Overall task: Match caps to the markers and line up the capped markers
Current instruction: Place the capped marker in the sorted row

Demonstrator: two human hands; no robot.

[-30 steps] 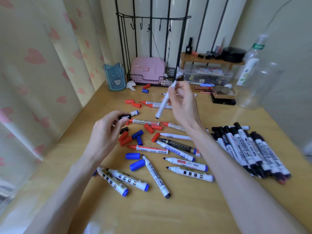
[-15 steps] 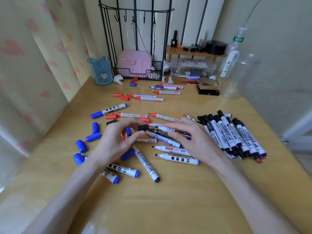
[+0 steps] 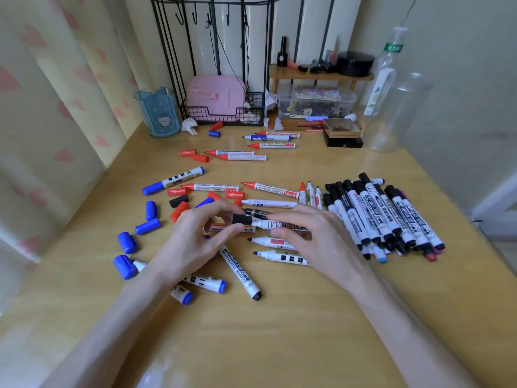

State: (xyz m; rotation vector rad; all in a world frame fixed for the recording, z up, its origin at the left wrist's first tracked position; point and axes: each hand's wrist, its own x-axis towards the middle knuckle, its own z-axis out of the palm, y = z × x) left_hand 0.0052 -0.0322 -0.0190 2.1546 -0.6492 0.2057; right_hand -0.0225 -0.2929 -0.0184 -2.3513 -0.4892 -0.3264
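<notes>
My left hand [image 3: 201,236] pinches a black cap [image 3: 242,219] between thumb and fingers. My right hand [image 3: 313,239] grips a white whiteboard marker [image 3: 282,226] by its barrel, and the marker's tip end sits in the black cap. Both hands are low over the wooden table [image 3: 279,317]. A row of capped black markers [image 3: 383,217] lies side by side to the right. Loose blue caps [image 3: 127,242] and red caps [image 3: 179,210] lie to the left. Uncapped markers [image 3: 277,257] lie under and around my hands.
A blue cup [image 3: 159,112], a black wire rack [image 3: 223,116] with a pink case, a clear box [image 3: 316,103] under a small wooden shelf, and a clear plastic bottle [image 3: 391,107] stand along the back. A curtain hangs on the left.
My hands came down from mid-air to just above the table and met. The black cap in my left hand now sits on the end of the marker in my right hand.
</notes>
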